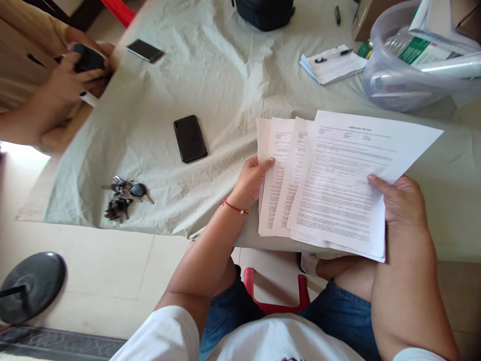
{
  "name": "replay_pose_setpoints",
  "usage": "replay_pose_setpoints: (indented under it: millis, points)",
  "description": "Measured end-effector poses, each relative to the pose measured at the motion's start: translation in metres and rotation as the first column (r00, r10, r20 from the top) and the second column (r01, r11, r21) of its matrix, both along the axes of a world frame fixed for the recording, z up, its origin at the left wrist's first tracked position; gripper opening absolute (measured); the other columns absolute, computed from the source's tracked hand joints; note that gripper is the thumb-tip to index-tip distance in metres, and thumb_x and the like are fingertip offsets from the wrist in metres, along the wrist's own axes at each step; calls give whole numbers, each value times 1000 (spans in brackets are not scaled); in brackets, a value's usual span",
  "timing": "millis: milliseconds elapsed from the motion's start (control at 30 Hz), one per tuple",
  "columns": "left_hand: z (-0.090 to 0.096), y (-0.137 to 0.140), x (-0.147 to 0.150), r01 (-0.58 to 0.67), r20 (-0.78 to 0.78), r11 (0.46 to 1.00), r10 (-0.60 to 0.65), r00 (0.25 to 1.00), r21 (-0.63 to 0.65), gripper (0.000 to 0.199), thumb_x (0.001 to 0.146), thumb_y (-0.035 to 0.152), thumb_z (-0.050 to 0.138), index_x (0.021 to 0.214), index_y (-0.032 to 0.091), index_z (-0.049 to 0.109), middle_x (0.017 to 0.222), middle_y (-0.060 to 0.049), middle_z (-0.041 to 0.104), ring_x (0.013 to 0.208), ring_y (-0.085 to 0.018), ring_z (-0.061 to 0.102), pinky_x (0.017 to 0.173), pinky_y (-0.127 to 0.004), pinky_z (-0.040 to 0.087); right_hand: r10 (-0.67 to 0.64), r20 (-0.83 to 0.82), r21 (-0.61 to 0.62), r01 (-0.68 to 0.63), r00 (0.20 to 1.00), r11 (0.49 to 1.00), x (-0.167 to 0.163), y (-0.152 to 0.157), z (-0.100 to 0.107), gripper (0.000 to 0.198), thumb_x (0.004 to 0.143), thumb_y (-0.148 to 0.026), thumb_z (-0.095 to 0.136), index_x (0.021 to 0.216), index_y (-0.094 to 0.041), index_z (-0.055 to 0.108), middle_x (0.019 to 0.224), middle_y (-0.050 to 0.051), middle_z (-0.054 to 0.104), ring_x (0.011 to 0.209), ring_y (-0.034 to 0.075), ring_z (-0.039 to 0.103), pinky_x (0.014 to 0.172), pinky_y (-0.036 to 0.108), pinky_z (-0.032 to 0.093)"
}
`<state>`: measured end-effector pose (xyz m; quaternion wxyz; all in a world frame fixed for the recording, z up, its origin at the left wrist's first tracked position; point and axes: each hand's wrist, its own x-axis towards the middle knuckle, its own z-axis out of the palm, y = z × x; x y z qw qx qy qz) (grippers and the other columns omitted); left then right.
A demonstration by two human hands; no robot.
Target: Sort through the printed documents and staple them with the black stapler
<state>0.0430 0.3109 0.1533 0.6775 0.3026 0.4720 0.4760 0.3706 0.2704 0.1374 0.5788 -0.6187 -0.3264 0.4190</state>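
From my remote station I view one work surface point(225, 85), covered with a pale cloth.

Fingers: I see the left hand point(250, 181) grasping the left edge of the printed sheets point(338, 190), its thumb laid over the leftmost page. I see the right hand point(404, 200) grasping their right edge, its thumb flat on the top page. Sheet position: fanned, above the near edge of the surface, between both hands. I cannot tell whether their lower edges touch the cloth.

Container 1: the translucent basin point(398, 95), at the far right of the surface, beyond the right hand. Visible contents: a clear plastic item point(399, 40), a green-and-white item point(421, 52), white papers point(434, 25) at the top and a white roll point(454, 66) pointing toward the right edge of my view. The deeper contents I cannot identify.

Container 2: the cardboard box point(366, 20), just beside the basin. Its interior is hidden from me.

Container 3: the black bag point(265, 12), cut off by the top of my view; I cannot see inside.

Loose items: a paper pad point(338, 70) carrying a pen point(345, 51), near the basin; a black phone point(190, 139) left of the sheets; a bunch of keys point(126, 195) near the surface's left corner.
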Motion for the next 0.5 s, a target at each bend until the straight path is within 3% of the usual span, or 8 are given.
replay_pose_setpoints:
  millis: [200, 500]
  points:
    - [-2, 2, -2, -6, 3, 1000, 6, 1000, -10, 34, 72, 40, 88, 94, 18, 75, 99, -14, 82, 107, -37, 78, 96, -52, 64, -12, -8, 3, 12, 1000, 1000, 0, 1, -1, 48, 57, -28, 99, 102, -19, 85, 111, 7, 84, 91, 22, 79, 89, 35, 66]
    - [-2, 2, -2, -7, -12, 1000, 6, 1000, -17, 32, 73, 40, 88, 92, 18, 75, 99, -15, 82, 107, -38, 78, 96, -52, 64, -23, -26, 3, 23, 999, 1000, -3, 1, 2, 54, 55, -28, 100, 105, -16, 82, 112, 11, 83, 95, 28, 80, 98, 45, 65]
